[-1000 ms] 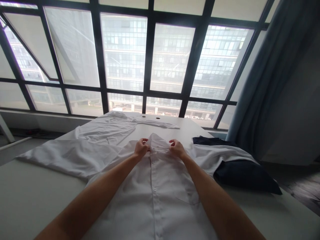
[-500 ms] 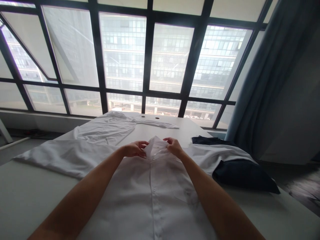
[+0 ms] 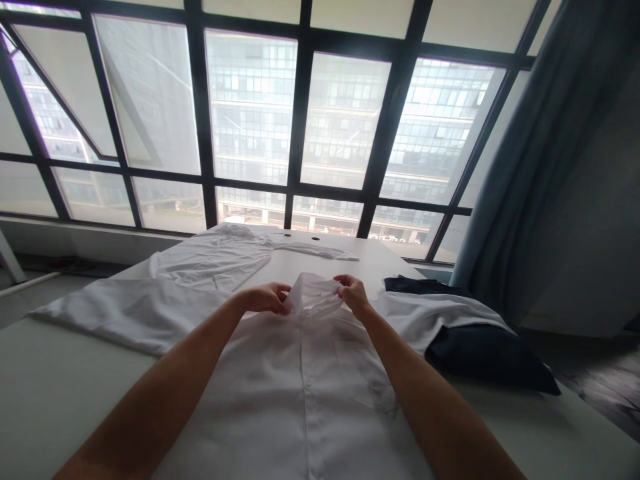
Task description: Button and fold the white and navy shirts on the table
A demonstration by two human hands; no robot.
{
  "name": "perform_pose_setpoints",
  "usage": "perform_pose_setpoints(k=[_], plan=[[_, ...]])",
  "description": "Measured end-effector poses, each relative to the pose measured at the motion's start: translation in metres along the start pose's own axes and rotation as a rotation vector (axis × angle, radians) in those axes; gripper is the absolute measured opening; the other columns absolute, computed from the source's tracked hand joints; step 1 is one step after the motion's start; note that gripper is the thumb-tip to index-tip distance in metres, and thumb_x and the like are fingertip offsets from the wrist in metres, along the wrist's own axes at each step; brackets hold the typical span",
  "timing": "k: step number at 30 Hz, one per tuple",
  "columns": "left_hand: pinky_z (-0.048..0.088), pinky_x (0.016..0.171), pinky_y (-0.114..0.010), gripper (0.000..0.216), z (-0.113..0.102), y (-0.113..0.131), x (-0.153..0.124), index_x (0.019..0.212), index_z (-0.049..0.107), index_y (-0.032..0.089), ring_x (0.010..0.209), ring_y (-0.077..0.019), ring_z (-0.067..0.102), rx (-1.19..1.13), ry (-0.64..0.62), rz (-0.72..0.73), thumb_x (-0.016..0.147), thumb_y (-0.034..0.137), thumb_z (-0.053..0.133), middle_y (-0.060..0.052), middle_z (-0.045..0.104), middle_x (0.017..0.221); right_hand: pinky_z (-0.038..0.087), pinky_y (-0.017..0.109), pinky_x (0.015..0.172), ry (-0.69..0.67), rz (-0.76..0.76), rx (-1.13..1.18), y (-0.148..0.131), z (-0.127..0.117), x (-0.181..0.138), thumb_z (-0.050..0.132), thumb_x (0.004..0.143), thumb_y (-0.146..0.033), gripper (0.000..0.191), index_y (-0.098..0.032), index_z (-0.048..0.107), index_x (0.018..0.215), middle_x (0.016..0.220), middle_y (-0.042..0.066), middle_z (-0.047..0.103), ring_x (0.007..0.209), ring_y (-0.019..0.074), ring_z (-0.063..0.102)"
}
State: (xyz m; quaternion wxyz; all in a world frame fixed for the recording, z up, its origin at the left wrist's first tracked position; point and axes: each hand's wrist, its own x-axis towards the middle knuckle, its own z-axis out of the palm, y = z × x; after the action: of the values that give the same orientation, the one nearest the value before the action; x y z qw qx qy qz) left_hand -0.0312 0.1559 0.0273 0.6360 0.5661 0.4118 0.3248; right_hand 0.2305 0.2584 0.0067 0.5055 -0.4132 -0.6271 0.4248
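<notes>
A white button-front shirt (image 3: 300, 393) lies face up on a white table (image 3: 330, 263), its placket running toward me. My left hand (image 3: 267, 298) and my right hand (image 3: 353, 293) pinch opposite sides of its collar (image 3: 314, 295), which is lifted and curled into a loop. The shirt's left-side sleeve (image 3: 133, 312) spreads flat toward the left. Its other sleeve (image 3: 433, 312) runs right over a dark navy cushion (image 3: 487, 353). My forearms cover parts of the shirt front.
More white fabric (image 3: 215, 261) lies crumpled at the far left of the table, and a dark navy cloth (image 3: 420, 287) sits at the far right. Two round holes mark the far table surface. A large window and a blue curtain (image 3: 505, 180) stand beyond.
Both hands have lowered and turned flatter on the collar compared with a second ago. The collar now curls in a rounder loop, and my right hand has shifted slightly right.
</notes>
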Motion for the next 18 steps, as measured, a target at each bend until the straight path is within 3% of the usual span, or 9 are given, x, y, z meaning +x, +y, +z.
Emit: perform_pose_setpoints(k=[5, 8, 10, 12, 14, 16, 18], plan=[[0.050, 0.067, -0.026, 0.050, 0.006, 0.003, -0.002, 0.100, 0.072, 0.012, 0.074, -0.0179, 0.068, 0.019, -0.034, 0.050, 0.051, 0.007, 0.080, -0.008, 0.075, 0.086, 0.038, 0.024, 0.051, -0.035, 0.063, 0.071, -0.002, -0.001, -0.001, 0.048, 0.045, -0.019, 0.049, -0.015, 0.069, 0.089, 0.070, -0.002, 0.061, 0.054, 0.0110, 0.049], [0.048, 0.064, -0.026, 0.043, 0.011, 0.006, -0.001, 0.092, 0.072, 0.014, 0.072, -0.0181, 0.065, 0.055, -0.005, 0.039, 0.050, 0.006, 0.070, -0.007, 0.073, 0.084, 0.039, 0.024, 0.052, -0.133, 0.116, 0.137, -0.006, 0.000, -0.002, 0.049, 0.044, -0.019, 0.051, -0.015, 0.069, 0.091, 0.071, 0.000, 0.063, 0.057, 0.0125, 0.051], [0.046, 0.061, -0.026, 0.032, 0.015, 0.008, 0.003, 0.087, 0.070, 0.015, 0.068, -0.0176, 0.063, 0.121, 0.149, -0.006, 0.056, 0.012, 0.065, -0.006, 0.071, 0.080, 0.038, 0.024, 0.052, -0.203, 0.139, 0.169, -0.009, 0.001, -0.003, 0.049, 0.044, -0.019, 0.053, -0.015, 0.069, 0.092, 0.074, 0.001, 0.065, 0.059, 0.0132, 0.052], [0.045, 0.058, -0.026, 0.022, 0.021, 0.012, 0.009, 0.087, 0.067, 0.015, 0.064, -0.0169, 0.061, 0.163, 0.410, -0.024, 0.068, 0.023, 0.060, -0.005, 0.067, 0.075, 0.037, 0.024, 0.051, -0.237, 0.142, 0.187, -0.012, 0.002, -0.005, 0.049, 0.043, -0.019, 0.054, -0.016, 0.069, 0.093, 0.076, 0.002, 0.066, 0.059, 0.0134, 0.052], [0.045, 0.057, -0.027, 0.029, 0.028, 0.015, 0.017, 0.092, 0.066, 0.015, 0.063, -0.0180, 0.061, 0.215, 0.647, 0.000, 0.080, 0.038, 0.054, -0.006, 0.067, 0.075, 0.035, 0.023, 0.049, -0.250, 0.133, 0.205, -0.017, 0.002, -0.007, 0.050, 0.043, -0.018, 0.054, -0.016, 0.069, 0.093, 0.075, 0.001, 0.066, 0.058, 0.0130, 0.052], [0.045, 0.060, -0.027, 0.044, 0.036, 0.018, 0.023, 0.097, 0.066, 0.013, 0.069, -0.0203, 0.063, 0.342, 0.781, 0.064, 0.083, 0.054, 0.055, -0.009, 0.069, 0.081, 0.035, 0.022, 0.049, -0.278, 0.119, 0.242, -0.022, 0.002, -0.010, 0.052, 0.043, -0.018, 0.054, -0.016, 0.069, 0.095, 0.075, 0.000, 0.067, 0.057, 0.0126, 0.052], [0.044, 0.064, -0.026, 0.051, 0.042, 0.018, 0.027, 0.100, 0.068, 0.012, 0.078, -0.0218, 0.065, 0.515, 0.851, 0.147, 0.078, 0.057, 0.064, -0.011, 0.071, 0.091, 0.039, 0.023, 0.051, -0.329, 0.107, 0.282, -0.028, 0.001, -0.012, 0.056, 0.046, -0.018, 0.054, -0.017, 0.070, 0.098, 0.078, 0.001, 0.069, 0.059, 0.0132, 0.054]])
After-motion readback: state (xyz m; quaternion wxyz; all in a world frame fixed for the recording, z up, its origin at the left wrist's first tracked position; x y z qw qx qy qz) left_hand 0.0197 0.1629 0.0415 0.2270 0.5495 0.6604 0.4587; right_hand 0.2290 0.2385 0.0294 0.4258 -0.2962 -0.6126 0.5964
